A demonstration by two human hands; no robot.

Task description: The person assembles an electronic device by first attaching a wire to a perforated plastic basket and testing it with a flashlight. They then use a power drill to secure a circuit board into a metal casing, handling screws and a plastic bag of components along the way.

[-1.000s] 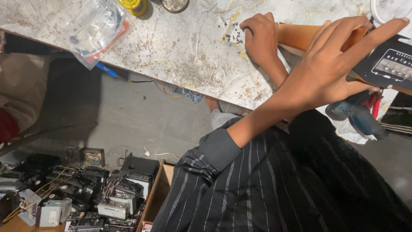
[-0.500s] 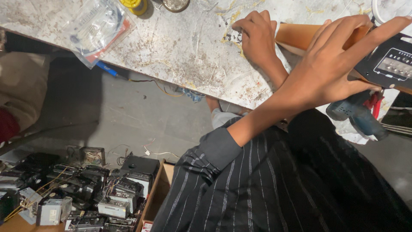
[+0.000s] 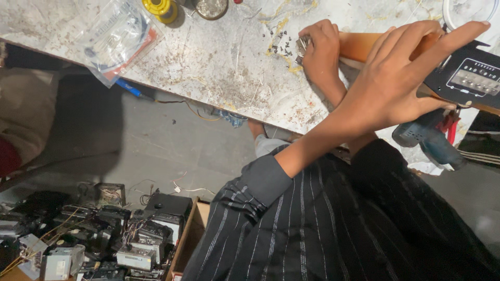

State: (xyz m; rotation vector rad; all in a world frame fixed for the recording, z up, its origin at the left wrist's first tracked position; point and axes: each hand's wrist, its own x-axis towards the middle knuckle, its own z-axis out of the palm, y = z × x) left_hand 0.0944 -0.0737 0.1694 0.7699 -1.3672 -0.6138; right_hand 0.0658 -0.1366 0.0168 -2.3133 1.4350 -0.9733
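My left hand [image 3: 401,83] reaches across to the right. Its fingers spread over an orange-brown body [image 3: 364,44] and its thumb clamps the black panel [image 3: 469,78] fixed on it. That panel carries a small grey rectangular part. My right hand [image 3: 323,52] passes under the left forearm and rests on the worn white tabletop [image 3: 208,62]. Its fingers curl around a small metal part [image 3: 301,46], beside scattered tiny dark screws [image 3: 281,44]. My arms are crossed, and I wear a black striped shirt.
A clear plastic bag [image 3: 114,36] lies at the table's left, with a yellow tape roll [image 3: 160,8] and a round metal lid [image 3: 211,7] at the far edge. A blue-grey power tool [image 3: 429,140] sits under my left hand. Boxes of old electronic units [image 3: 104,234] stand on the floor.
Both hands keep their holds. My right hand has edged slightly toward the table's near edge; the view has barely shifted.
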